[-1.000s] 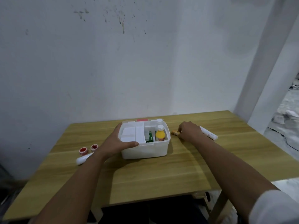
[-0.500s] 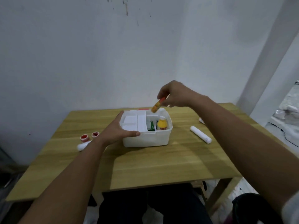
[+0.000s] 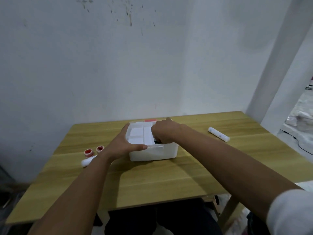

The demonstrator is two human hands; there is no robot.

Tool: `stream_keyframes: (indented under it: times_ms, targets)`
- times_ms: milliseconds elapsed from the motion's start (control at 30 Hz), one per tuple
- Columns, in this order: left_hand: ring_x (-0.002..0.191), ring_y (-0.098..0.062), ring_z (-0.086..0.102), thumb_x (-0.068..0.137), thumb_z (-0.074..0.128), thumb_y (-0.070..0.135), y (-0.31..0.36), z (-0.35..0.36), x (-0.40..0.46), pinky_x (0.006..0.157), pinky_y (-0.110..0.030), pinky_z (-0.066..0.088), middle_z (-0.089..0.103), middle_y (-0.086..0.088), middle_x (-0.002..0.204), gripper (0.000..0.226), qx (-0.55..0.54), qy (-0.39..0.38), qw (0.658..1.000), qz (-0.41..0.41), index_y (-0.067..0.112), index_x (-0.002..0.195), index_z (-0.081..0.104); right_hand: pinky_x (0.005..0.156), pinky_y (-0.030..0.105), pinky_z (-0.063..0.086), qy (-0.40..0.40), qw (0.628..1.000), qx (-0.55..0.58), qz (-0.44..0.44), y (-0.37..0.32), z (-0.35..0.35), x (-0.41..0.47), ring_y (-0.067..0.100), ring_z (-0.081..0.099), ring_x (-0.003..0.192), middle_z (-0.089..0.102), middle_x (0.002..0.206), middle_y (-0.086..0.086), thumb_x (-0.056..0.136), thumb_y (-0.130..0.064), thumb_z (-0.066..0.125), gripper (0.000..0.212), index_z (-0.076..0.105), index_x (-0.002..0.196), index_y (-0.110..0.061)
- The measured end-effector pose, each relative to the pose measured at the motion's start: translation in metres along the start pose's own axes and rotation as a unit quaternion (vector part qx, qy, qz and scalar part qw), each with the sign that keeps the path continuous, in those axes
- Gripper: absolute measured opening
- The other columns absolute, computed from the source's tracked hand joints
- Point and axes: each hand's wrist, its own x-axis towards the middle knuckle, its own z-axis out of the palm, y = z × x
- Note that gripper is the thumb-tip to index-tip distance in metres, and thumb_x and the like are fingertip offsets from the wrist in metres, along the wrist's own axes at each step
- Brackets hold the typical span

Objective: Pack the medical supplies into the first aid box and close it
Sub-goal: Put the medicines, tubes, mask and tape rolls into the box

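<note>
I have the white plastic first aid box (image 3: 153, 152) in the middle of the wooden desk (image 3: 169, 180). My left hand (image 3: 124, 145) lies spread over its left rim, thumb along the front edge, steadying it. My right hand (image 3: 163, 134) dips into the right compartment, curled; I cannot tell what it pinches. To do this well, I should lower straight down and let go only once the item sits upright. Outside wait two small red-topped jars (image 3: 94, 150), a white tube (image 3: 88, 161) beside them and a white roll (image 3: 218, 136) at the right.
</note>
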Motion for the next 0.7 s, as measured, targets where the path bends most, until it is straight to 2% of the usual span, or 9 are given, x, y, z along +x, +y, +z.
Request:
stream_keyframes:
  times_ms: [67, 133, 233, 333, 400, 467, 567, 633, 700]
  targets:
    - [0.101, 0.027, 0.051, 0.07, 0.094, 0.031, 0.0, 0.0, 0.0, 0.073, -0.009, 0.046, 0.053, 0.03, 0.123, 0.081, 0.005, -0.003, 1.0, 0.003, 0.052, 0.127, 0.04, 0.085, 0.04, 0.035, 0.0, 1.0, 0.009, -0.004, 0.004, 0.002, 0.002, 0.022, 0.056, 0.074, 0.061, 0.081, 0.0, 0.089, -0.007, 0.06, 0.021, 0.057, 0.072, -0.019]
    - [0.101, 0.023, 0.052, 0.071, 0.093, 0.032, -0.001, 0.001, 0.0, 0.073, -0.011, 0.045, 0.05, 0.034, 0.119, 0.076, 0.008, -0.007, 1.0, 0.001, 0.058, 0.118, 0.039, 0.079, 0.036, 0.038, -0.004, 0.999, 0.039, -0.008, 0.011, 0.001, 0.0, 0.023, 0.061, 0.085, 0.068, 0.093, -0.001, 0.086, -0.013, 0.068, 0.009, 0.07, 0.09, -0.02]
    - [0.108, 0.009, 0.048, 0.069, 0.093, 0.04, 0.0, -0.001, 0.001, 0.077, -0.017, 0.045, 0.045, 0.036, 0.12, 0.076, 0.007, -0.014, 1.0, -0.001, 0.061, 0.116, 0.037, 0.083, 0.032, 0.051, 0.047, 0.989, 0.142, -0.017, 0.031, -0.01, -0.013, 0.016, 0.063, 0.097, 0.072, 0.108, -0.007, 0.083, -0.019, 0.077, 0.029, 0.074, 0.112, -0.022]
    - [0.115, 0.002, 0.051, 0.066, 0.094, 0.044, -0.001, -0.003, 0.002, 0.08, -0.02, 0.047, 0.05, 0.031, 0.125, 0.082, -0.005, -0.023, 1.0, -0.005, 0.055, 0.126, 0.039, 0.086, 0.027, 0.054, 0.162, 0.951, 0.26, 0.041, 0.063, -0.018, -0.038, 0.009, 0.067, 0.092, 0.077, 0.104, -0.006, 0.086, -0.014, 0.067, 0.022, 0.079, 0.104, -0.02]
    - [0.118, -0.005, 0.052, 0.067, 0.094, 0.042, 0.0, -0.003, 0.002, 0.081, -0.021, 0.048, 0.051, 0.026, 0.127, 0.09, -0.006, -0.025, 1.0, -0.006, 0.048, 0.135, 0.036, 0.084, 0.028, 0.055, 0.174, 0.931, 0.291, 0.137, 0.088, -0.004, -0.053, 0.014, 0.068, 0.092, 0.077, 0.101, -0.002, 0.085, -0.014, 0.064, 0.02, 0.079, 0.097, -0.019]
    - [0.12, -0.009, 0.051, 0.067, 0.094, 0.043, 0.0, -0.003, 0.002, 0.084, -0.024, 0.048, 0.051, 0.021, 0.129, 0.094, -0.001, -0.024, 1.0, -0.011, 0.044, 0.139, 0.035, 0.082, 0.033, 0.057, 0.105, 0.928, 0.272, 0.231, 0.108, 0.017, -0.066, 0.02, 0.069, 0.091, 0.075, 0.097, 0.002, 0.082, -0.02, 0.069, 0.013, 0.076, 0.093, -0.017]
    - [0.122, -0.006, 0.052, 0.063, 0.095, 0.049, -0.002, -0.003, 0.003, 0.087, -0.027, 0.05, 0.052, 0.024, 0.133, 0.097, -0.003, -0.03, 0.999, -0.012, 0.044, 0.142, 0.038, 0.075, 0.035, 0.058, -0.048, 0.933, 0.208, 0.29, 0.115, 0.049, -0.081, 0.021, 0.066, 0.083, 0.065, 0.085, 0.001, 0.082, -0.035, 0.076, 0.025, 0.06, 0.082, -0.016]
    - [0.119, -0.003, 0.052, 0.063, 0.095, 0.048, 0.0, -0.003, 0.002, 0.085, -0.025, 0.049, 0.052, 0.027, 0.13, 0.093, -0.004, -0.027, 1.0, -0.01, 0.048, 0.138, 0.039, 0.073, 0.035, 0.055, -0.075, 0.934, 0.174, 0.301, 0.112, 0.066, -0.087, 0.022, 0.063, 0.082, 0.058, 0.081, -0.001, 0.088, -0.04, 0.069, 0.03, 0.05, 0.078, -0.018]
    - [0.119, -0.001, 0.052, 0.064, 0.095, 0.046, 0.0, -0.002, 0.003, 0.084, -0.023, 0.049, 0.053, 0.026, 0.131, 0.093, -0.006, -0.03, 0.999, -0.012, 0.047, 0.138, 0.04, 0.07, 0.034, 0.051, -0.057, 0.935, 0.159, 0.311, 0.11, 0.08, -0.091, 0.02, 0.059, 0.072, 0.055, 0.076, -0.001, 0.094, -0.04, 0.059, 0.029, 0.048, 0.078, -0.017]
